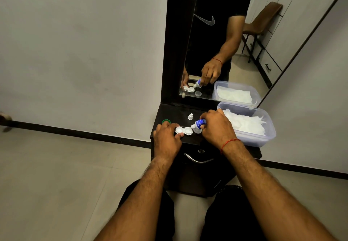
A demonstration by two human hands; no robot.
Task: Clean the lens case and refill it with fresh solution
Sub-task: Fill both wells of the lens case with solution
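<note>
Head view: the right hand [216, 128] grips the solution bottle [200, 123], nozzle tipped over the open lens case [184, 130] near the front edge of the counter [194, 139]. The left hand [166, 141] pinches its left end.

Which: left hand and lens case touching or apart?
Touching. Head view: the left hand pinches the lens case, finger on its left rim, thumb on the front.
</note>
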